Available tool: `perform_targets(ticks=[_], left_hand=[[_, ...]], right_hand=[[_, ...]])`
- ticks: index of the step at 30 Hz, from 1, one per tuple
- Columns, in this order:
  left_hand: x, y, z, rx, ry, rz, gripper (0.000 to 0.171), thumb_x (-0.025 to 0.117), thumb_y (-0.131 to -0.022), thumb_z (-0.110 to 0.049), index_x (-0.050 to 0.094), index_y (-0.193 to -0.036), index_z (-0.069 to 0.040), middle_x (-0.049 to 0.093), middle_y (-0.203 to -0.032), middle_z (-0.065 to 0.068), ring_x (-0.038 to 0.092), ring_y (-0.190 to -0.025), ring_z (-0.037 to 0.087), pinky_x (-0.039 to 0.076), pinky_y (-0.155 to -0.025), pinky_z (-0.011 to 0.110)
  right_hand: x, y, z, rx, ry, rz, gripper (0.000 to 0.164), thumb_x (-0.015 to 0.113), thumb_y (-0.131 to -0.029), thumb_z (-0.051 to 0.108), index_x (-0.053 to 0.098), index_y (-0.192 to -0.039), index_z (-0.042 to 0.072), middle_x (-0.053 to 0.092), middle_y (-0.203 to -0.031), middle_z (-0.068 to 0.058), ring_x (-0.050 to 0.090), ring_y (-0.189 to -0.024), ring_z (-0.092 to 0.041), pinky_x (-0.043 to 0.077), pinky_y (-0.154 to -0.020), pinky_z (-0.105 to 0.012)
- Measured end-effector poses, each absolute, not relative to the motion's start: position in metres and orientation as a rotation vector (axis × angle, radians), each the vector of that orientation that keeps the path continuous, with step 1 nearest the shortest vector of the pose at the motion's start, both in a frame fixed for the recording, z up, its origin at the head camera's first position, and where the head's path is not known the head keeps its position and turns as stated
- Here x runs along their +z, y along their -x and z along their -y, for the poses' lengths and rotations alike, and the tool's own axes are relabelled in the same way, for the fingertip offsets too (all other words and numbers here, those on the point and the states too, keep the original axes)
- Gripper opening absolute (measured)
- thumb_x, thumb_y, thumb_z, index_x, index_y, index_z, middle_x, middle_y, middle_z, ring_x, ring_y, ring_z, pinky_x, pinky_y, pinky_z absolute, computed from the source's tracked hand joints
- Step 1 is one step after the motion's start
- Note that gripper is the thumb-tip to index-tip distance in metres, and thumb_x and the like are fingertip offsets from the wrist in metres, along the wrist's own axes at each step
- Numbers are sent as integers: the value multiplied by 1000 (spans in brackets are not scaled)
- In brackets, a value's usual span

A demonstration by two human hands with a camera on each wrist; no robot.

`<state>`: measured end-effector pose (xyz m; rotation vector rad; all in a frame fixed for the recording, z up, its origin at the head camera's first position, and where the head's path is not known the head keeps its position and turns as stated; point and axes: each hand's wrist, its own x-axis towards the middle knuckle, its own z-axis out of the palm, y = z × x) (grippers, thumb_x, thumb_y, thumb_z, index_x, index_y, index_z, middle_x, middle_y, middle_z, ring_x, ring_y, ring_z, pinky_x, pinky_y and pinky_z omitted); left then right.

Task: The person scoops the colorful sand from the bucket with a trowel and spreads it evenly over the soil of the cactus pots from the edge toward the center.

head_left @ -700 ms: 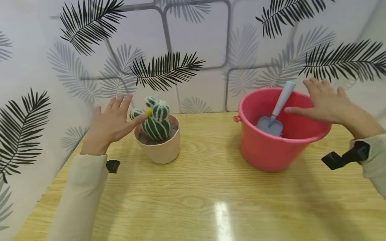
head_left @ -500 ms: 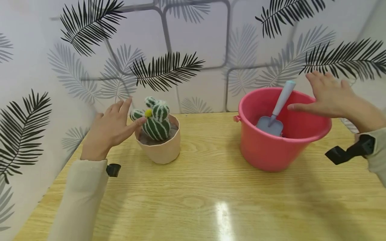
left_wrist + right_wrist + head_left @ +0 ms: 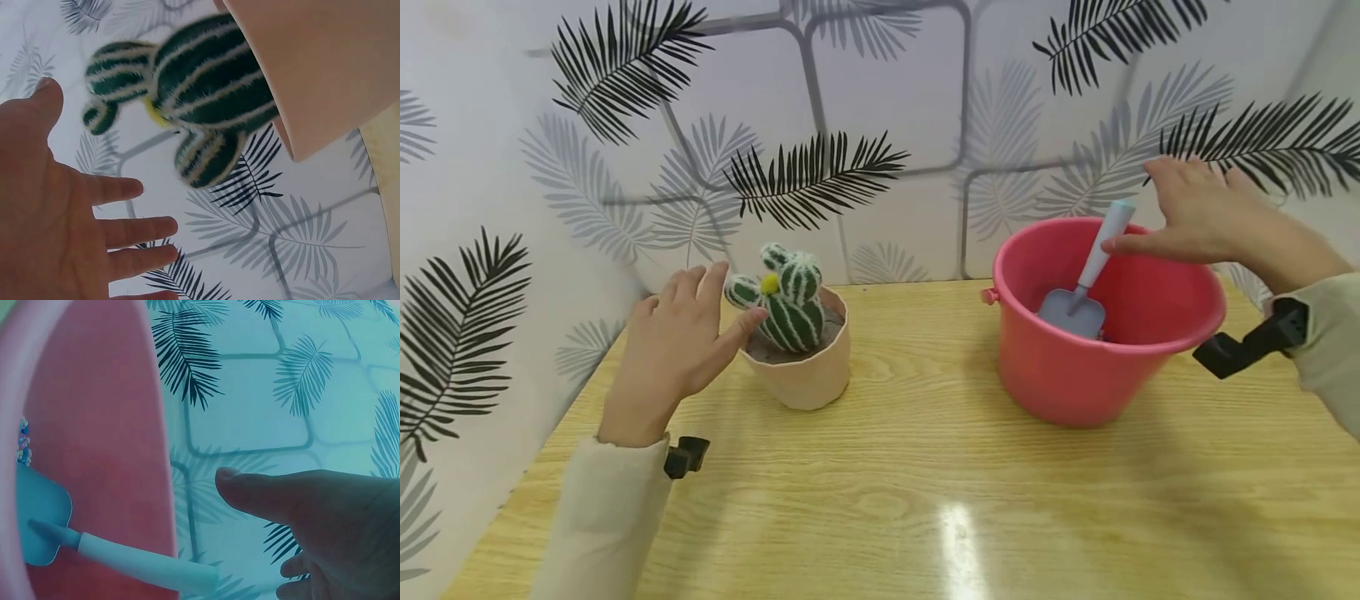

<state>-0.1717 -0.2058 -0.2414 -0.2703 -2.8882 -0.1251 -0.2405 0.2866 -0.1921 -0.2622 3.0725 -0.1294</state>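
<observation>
A garden trowel with a grey-blue blade and a pale, blue-tipped handle [image 3: 1091,268] stands tilted inside a deep pink, round bucket [image 3: 1067,375], blade down, its handle rising past the bucket's far rim. Beside the blade, in the bucket, lie some small multicoloured bead-like bits [image 3: 24,440], partly hidden by the near rim. A pink knob [image 3: 990,296] juts from the bucket's left side.

The right hand [image 3: 1206,212] hovers above the bucket's right rear rim, palm downward, fingers extended and grasping nothing; its thumb crosses the trowel handle in the head view, yet the right wrist view shows a gap between them.

Well to the left of the bucket stands a beige, tapered pot [image 3: 808,379] filled with a grey-brown surface, holding a green, white-striped fuzzy cactus [image 3: 793,321] topped with a small yellow ball [image 3: 770,284]. The left hand [image 3: 677,342] is farther left of the bucket, just beside this plant, its fingers spread and released; the left wrist view shows it apart from the cactus.

Cream sleeves [image 3: 602,525] cover both forearms, and a black wrist device [image 3: 687,457] shows at each cuff. Beneath the bucket spreads a glossy yellow wood-grain table [image 3: 865,483]; behind the bucket rises a pale wall covering [image 3: 887,100] printed with black and grey fronds.
</observation>
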Motion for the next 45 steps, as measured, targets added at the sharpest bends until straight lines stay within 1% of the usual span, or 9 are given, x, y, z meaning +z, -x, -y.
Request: perform_targets(ticks=[7,12,20,23,30,37,40,42,45], left_hand=[[-241,150,191,-158,279,2879,78,38,-96,-60,30,-145,0,41,-141,27,41,-127,45,36,-95,64],[-238,137,175,-177,352,2883,76,41,-96,-57,32,-145,-1,47,-137,24,49,-121,43,41,-92,61],[-245,136,153,-268,524,2857,69,43,-97,-53,37,-143,-2,50,-138,19,51,-122,39,44,-90,58],[-251,141,146,-356,602,2847,62,43,-98,-50,40,-141,-7,52,-137,14,54,-121,36,40,-96,60],[-263,153,127,-495,739,2852,58,39,-100,-48,40,-140,-6,54,-133,12,56,-119,29,48,-92,46],[-271,171,102,-730,771,2874,60,34,-100,-50,34,-146,-10,48,-141,9,53,-124,27,45,-98,47],[-278,185,89,-869,797,2850,59,33,-101,-49,33,-146,-11,47,-141,10,51,-125,26,44,-100,46],[-283,196,80,-986,819,2829,58,33,-102,-47,31,-147,-10,45,-142,12,50,-126,27,42,-102,45],[-291,210,67,-1164,839,2782,56,35,-102,-42,28,-147,-9,42,-143,14,47,-127,29,40,-105,45]], right_hand=[[-195,255,-285,-349,279,-3031,103,55,-90,49,-4,-146,-13,10,-146,-42,20,-130,-58,24,-102,-70],[-201,262,-289,-563,288,-2957,98,57,-91,41,-5,-147,-11,9,-148,-39,14,-135,-55,21,-104,-69],[-211,268,-298,-749,229,-2851,86,49,-96,40,1,-148,-8,13,-149,-35,20,-132,-54,28,-102,-68],[-215,271,-301,-816,224,-2813,83,49,-96,41,5,-149,-7,16,-148,-34,22,-131,-53,31,-102,-66],[-221,272,-304,-893,230,-2843,72,50,-97,38,21,-147,-4,28,-144,-31,31,-129,-51,34,-102,-62],[-220,267,-300,-985,241,-2836,67,53,-96,36,27,-145,-3,36,-140,-28,38,-124,-46,50,-81,-28],[-222,265,-299,-1040,250,-2823,63,53,-97,33,29,-142,-3,38,-137,-27,46,-118,-38,49,-75,-20],[-224,263,-298,-1086,251,-2811,56,53,-97,31,31,-137,-1,44,-131,-23,55,-108,-25,50,-74,-18],[-228,261,-296,-1184,256,-2756,41,52,-98,28,35,-128,5,56,-114,-8,61,-89,-7,52,-75,-18]])
